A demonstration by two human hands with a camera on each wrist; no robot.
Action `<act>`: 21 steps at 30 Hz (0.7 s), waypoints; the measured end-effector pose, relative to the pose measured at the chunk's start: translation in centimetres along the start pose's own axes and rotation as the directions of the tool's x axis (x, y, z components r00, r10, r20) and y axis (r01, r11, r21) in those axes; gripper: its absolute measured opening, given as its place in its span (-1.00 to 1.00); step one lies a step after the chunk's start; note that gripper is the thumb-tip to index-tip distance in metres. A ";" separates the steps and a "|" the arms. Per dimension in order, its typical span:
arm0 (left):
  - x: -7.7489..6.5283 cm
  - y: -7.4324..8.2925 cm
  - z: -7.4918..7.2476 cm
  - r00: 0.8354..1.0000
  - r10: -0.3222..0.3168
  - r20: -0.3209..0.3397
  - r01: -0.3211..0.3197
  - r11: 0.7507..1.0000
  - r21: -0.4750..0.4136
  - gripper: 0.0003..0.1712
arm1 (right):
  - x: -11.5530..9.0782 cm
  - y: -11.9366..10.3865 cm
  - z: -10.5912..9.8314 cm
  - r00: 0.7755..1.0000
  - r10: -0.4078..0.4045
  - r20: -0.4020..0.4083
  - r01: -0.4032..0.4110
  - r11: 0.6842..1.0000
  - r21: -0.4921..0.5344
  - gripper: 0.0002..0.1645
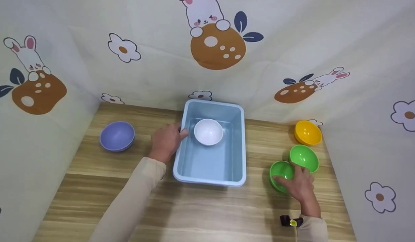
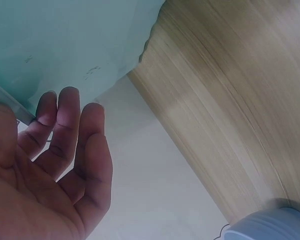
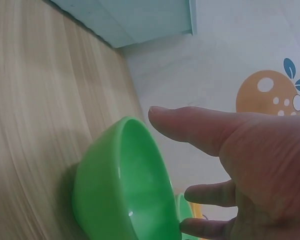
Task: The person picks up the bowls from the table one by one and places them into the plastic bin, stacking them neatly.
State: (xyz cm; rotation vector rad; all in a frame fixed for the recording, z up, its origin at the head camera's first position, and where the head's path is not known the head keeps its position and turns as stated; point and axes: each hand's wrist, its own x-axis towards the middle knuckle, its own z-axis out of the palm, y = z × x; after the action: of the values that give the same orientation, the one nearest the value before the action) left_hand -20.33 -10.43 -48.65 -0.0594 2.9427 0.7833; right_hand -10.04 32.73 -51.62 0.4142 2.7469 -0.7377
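Note:
A pale blue plastic tub [image 1: 210,183] stands on the table, with a white bowl [image 1: 209,132] inside it. My left hand [image 1: 167,141] grips the tub's left rim, thumb over the edge and fingers curled along the outer wall, as the left wrist view shows. To the right, my right hand [image 1: 298,184] is over the nearer green bowl [image 1: 282,170], thumb and fingers spread apart. In the right wrist view the thumb stretches above the rim of that green bowl [image 3: 102,180]. A second green bowl [image 1: 304,157] sits just behind, partly covered by the fingers.
An orange-yellow bowl [image 1: 308,133] stands behind the green ones, near the back right corner. On the far left is a purple bowl [image 1: 117,136]. Printed cloth walls [image 1: 153,77] border the wooden table [image 1: 200,211] at the back and both sides.

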 end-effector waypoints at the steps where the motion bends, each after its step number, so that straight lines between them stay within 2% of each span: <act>1: 0.0 0.0 0.0 1.000 0.002 -0.006 -0.002 1.000 0.001 -0.65 | 0.0 0.0 0.1 1.000 -0.002 -0.004 0.002 1.000 0.002 0.23; 8: 0.1 -0.1 0.2 1.000 0.016 -0.022 -0.016 1.000 0.010 -0.67 | -0.2 -0.2 0.6 1.000 -0.013 -0.023 0.013 1.000 -0.014 0.25; 21: 0.1 0.1 0.0 0.999 -0.029 0.018 0.029 1.000 0.007 -0.62 | 0.1 -0.5 1.7 1.000 -0.008 -0.010 0.008 0.999 -0.036 0.55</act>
State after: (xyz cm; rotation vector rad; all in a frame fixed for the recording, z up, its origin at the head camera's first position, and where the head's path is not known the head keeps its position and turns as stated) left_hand -20.40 -10.36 -48.63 -0.0937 2.9200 0.7658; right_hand -10.00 31.43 -52.85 0.4008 2.7683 -0.6887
